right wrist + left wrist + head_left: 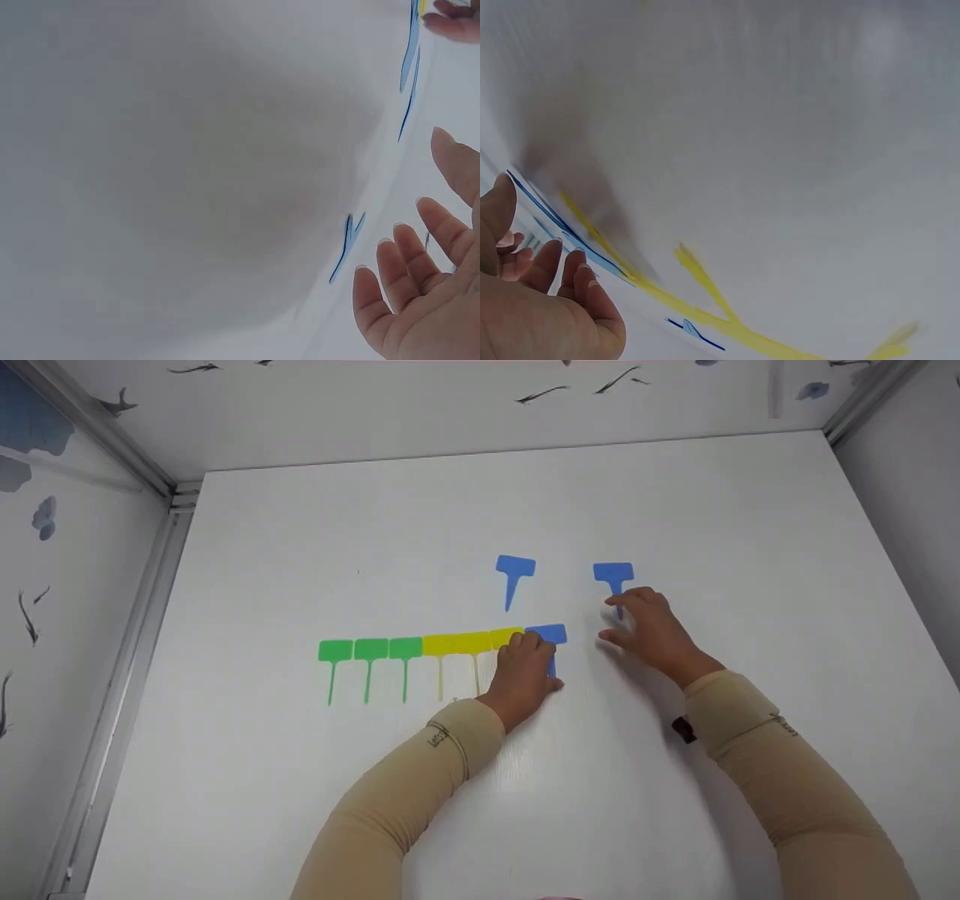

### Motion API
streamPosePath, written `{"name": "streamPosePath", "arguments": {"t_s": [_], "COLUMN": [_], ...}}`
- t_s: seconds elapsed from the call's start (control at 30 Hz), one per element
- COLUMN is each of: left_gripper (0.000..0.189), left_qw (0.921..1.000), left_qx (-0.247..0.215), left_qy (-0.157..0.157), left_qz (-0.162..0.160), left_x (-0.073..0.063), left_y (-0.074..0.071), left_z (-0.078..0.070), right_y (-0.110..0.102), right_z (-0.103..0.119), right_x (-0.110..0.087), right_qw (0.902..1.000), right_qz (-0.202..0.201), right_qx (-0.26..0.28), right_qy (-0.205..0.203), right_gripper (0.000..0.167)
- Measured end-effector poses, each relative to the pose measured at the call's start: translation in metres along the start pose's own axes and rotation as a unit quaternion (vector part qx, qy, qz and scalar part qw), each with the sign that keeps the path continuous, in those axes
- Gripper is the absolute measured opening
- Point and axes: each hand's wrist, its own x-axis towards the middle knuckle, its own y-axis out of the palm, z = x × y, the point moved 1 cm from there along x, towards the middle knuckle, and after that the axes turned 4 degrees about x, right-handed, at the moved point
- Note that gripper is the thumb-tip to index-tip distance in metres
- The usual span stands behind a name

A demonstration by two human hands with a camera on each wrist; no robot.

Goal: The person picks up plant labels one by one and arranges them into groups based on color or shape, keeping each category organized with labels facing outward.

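T-shaped plant labels lie in a row on the white table: three green labels (335, 650), yellow labels (457, 643) beside them, and a blue label (551, 631) at the right end. My left hand (525, 667) rests over this blue label and the last yellow one, covering parts of both; its fingers look loosely bent in the left wrist view. A second blue label (516, 565) lies above the row. My right hand (651, 631) hovers at the stem of a third blue label (613, 572), thumb and fingers apart. In the right wrist view nothing sits between those fingers.
The white table (262, 780) reaches to a patterned back wall (450, 412). Side panels (67, 607) with metal frame edges stand at left and right. A small dark object (684, 729) shows at the right cuff.
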Motion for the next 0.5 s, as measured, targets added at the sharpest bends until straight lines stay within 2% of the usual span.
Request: {"name": "streamPosePath", "arguments": {"t_s": [0.5], "left_gripper": [0.048], "left_qw": [0.9994], "left_qx": [0.034], "left_qy": [-0.003], "left_qz": [-0.004], "left_x": [0.0], "left_y": [0.003], "left_z": [-0.002], "right_y": [-0.023], "right_z": [-0.013], "right_x": [0.024], "right_qw": [0.9995], "right_qz": [0.001], "right_qx": [0.029], "right_qy": [0.011], "right_gripper": [0.061]}}
